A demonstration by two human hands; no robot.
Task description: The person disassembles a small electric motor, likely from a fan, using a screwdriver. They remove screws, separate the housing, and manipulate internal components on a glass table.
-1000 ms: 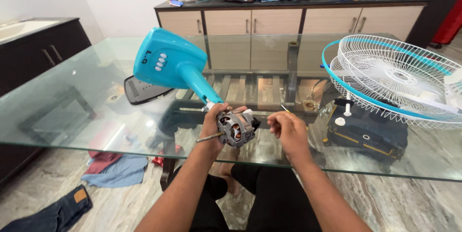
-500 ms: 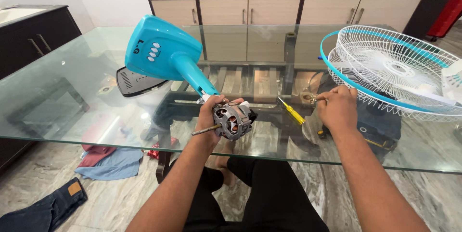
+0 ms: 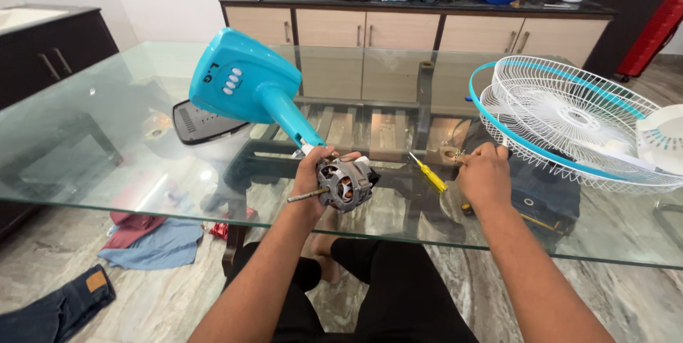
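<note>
My left hand [image 3: 311,174] grips a fan motor [image 3: 346,182] with copper windings and a bare metal shaft, held just above the glass table [image 3: 107,151]. The motor is still joined to the neck of a teal fan stand [image 3: 242,87] that lies tilted on the glass. My right hand [image 3: 485,176] rests on the glass to the right, with its fingertips curled at some small metal parts [image 3: 455,156]. What it pinches is too small to tell. A yellow-handled screwdriver [image 3: 430,173] lies loose on the glass between my two hands.
A white wire fan grille with a teal rim [image 3: 569,122] lies at the right, beside a white fan part [image 3: 662,140]. A black bag [image 3: 544,197] sits by my right hand and a dark panel [image 3: 203,126] behind the stand. Clothes [image 3: 153,240] lie on the floor.
My right hand left the motor, moved right to the screwdriver, and now sits at the small parts with the screwdriver lying on the glass. My left hand kept hold of the motor.
</note>
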